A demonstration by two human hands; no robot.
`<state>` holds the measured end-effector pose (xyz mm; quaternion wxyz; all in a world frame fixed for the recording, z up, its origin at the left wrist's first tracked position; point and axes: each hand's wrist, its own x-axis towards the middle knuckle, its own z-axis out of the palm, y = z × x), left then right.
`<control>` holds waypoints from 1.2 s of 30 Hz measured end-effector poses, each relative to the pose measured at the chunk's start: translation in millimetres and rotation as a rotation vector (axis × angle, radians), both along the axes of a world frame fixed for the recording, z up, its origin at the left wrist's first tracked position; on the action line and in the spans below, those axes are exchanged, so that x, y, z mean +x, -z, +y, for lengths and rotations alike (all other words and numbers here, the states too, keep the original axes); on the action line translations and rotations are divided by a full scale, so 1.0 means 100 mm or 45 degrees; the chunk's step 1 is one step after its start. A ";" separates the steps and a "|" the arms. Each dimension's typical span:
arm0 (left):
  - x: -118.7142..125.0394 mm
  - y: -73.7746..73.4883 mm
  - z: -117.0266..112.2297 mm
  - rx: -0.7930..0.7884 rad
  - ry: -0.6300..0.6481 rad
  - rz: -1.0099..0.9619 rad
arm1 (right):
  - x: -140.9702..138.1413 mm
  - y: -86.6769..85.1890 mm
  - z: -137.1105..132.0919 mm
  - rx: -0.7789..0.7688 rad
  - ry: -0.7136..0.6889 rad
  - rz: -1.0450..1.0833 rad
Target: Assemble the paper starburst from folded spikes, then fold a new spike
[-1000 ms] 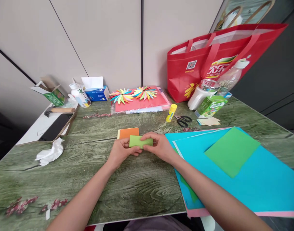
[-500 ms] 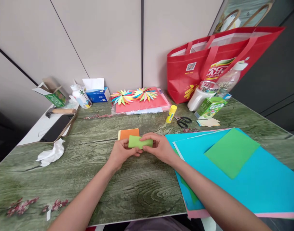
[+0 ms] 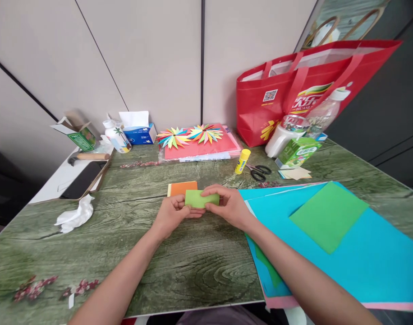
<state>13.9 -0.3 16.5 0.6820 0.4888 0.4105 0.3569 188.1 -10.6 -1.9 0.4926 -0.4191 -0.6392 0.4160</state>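
Note:
A small folded light-green paper [image 3: 199, 198] sits between both hands just above the green wood-grain table [image 3: 179, 262]. My left hand [image 3: 171, 214] pinches its left end with thumb and fingers. My right hand [image 3: 228, 206] grips its right end, fingers curled over the top edge. Right behind the paper lies a small stack of orange and yellow sheets [image 3: 181, 187]. To the right lie large blue sheets [image 3: 345, 253] with a green sheet [image 3: 328, 214] on top.
A glue stick [image 3: 242, 161] and black scissors [image 3: 259, 172] lie behind the hands. Paper stars [image 3: 189, 134] rest on red paper at the back. A red bag [image 3: 294, 90], bottles, a green carton [image 3: 297, 151], a tissue box [image 3: 139, 131], a crumpled tissue [image 3: 74, 215] and a phone [image 3: 81, 179] ring the table.
The hands and green paper stay at the same spot; the paper now lies flatter between the fingers, and the right fingers have shifted slightly along its top edge.

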 end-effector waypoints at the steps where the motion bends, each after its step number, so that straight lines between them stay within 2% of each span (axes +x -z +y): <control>1: 0.00 0.00 0.00 0.000 0.011 -0.007 | 0.00 0.00 0.00 0.006 0.004 -0.006; 8: -0.04 -0.03 0.00 0.019 0.110 -0.069 | 0.02 0.00 0.00 -0.053 0.029 -0.021; 12: -0.04 -0.02 0.01 0.061 0.153 -0.019 | 0.03 -0.01 0.00 -0.037 0.050 -0.062; 19: -0.04 0.05 0.05 0.119 -0.073 0.073 | 0.00 0.04 0.03 -0.214 0.124 0.149; 28: -0.06 0.05 0.08 0.127 -0.177 0.078 | 0.00 0.05 0.06 -0.352 0.152 0.319; 31: -0.05 0.06 0.07 0.091 -0.237 0.116 | -0.01 0.05 0.04 -0.221 0.262 0.234; 34: -0.04 0.07 0.06 -0.030 -0.259 0.091 | -0.02 0.03 -0.01 0.086 0.368 0.000; 36: -0.04 0.07 0.06 -0.097 -0.241 -0.037 | -0.02 0.01 -0.06 0.304 0.372 -0.179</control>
